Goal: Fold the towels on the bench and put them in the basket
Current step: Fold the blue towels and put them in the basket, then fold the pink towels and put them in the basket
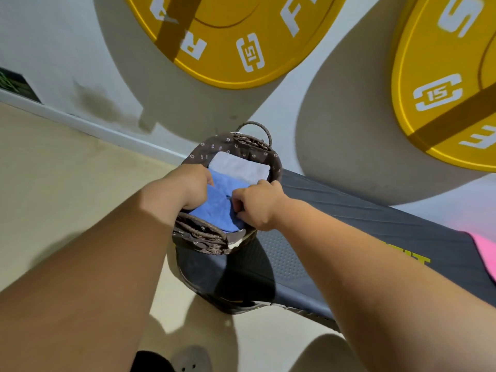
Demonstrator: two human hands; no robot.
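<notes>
A brown wicker basket (257,140) with a flowered cloth lining stands on the left end of the black bench (349,224). Inside it lies a folded white towel (241,167), and a folded blue towel (220,208) lies partly over it. My left hand (192,185) grips the blue towel's left edge, its fingers tucked down inside the basket. My right hand (257,204) pinches the blue towel's right edge with curled fingers. A pink towel (485,253) lies on the bench at the far right edge of the view.
Two yellow 15 weight plates (230,41) (442,84) hang on the white wall behind the bench. Beige floor (67,183) spreads to the left and below. My feet show at the bottom.
</notes>
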